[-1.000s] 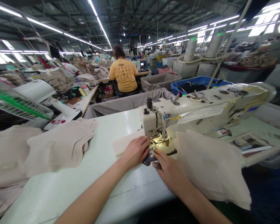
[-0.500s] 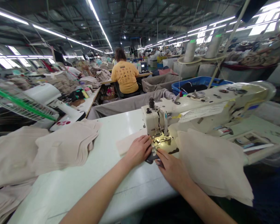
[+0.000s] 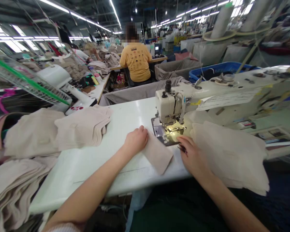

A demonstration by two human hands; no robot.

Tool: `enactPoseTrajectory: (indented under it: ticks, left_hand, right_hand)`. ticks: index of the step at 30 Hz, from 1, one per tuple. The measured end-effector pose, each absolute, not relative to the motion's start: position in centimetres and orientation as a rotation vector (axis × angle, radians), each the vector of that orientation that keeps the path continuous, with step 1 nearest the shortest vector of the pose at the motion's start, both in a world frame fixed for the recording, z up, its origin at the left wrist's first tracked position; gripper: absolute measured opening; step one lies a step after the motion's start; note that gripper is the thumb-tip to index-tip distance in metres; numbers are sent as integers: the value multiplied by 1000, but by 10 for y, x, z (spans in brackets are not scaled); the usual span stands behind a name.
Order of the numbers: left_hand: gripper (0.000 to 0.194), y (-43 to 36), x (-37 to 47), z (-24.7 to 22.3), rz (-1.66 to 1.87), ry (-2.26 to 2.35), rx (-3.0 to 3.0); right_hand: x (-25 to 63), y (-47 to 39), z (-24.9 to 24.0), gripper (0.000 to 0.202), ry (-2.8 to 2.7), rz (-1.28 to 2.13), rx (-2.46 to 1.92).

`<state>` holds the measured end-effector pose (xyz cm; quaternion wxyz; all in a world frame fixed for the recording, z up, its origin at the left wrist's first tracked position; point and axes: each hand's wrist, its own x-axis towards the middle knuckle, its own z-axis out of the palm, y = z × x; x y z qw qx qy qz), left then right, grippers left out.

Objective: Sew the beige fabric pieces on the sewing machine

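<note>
My left hand (image 3: 136, 139) is closed on the upper left edge of a folded beige fabric piece (image 3: 157, 154), which lies slantwise on the white table left of the sewing machine (image 3: 168, 108). Beside the metal needle plate (image 3: 175, 130), my right hand (image 3: 193, 156) has its fingers curled. Something small and dark shows under those fingertips; I cannot make it out. No cloth lies under the presser foot. To the right of this hand, a stack of beige fabric pieces (image 3: 229, 153) rests against the machine bed and hangs over the table edge.
More beige stacks (image 3: 83, 127) lie on the left of the white table (image 3: 120, 119). Behind them stand a white fan (image 3: 70, 87) and a green-edged wire rack (image 3: 31, 80). A grey cloth-lined bin (image 3: 135, 91), a blue basket (image 3: 195, 75) and a seated person (image 3: 135, 61) are beyond.
My left hand has drawn the fabric piece away from the needle area toward the front left, turning it. My right hand stays near the plate. The view has tilted down.
</note>
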<state>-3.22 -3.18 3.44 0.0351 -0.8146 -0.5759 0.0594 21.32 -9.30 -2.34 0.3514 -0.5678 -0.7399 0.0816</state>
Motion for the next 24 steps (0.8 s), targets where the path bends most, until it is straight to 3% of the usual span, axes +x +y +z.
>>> enactPoseTrajectory:
  ticks: [4,14,20,24]
  left_hand:
    - [29,-43,-28,37,346,-2008,-2253]
    - [30,-50,-34,42,396,-1986,-2290]
    - [30,-52,-33,43,395,-1998,-2297]
    - [29,-51,-37,40,386,-2033,-2286]
  right_hand:
    - [217,-97,-21,42,-1917,309,-1443]
    - [226,-92,-14,48,-2086,462,-1481]
    - [219,-79,-17,27,-1904,634,-1472]
    - [215,-62,-21,30,-1701,806,-1472]
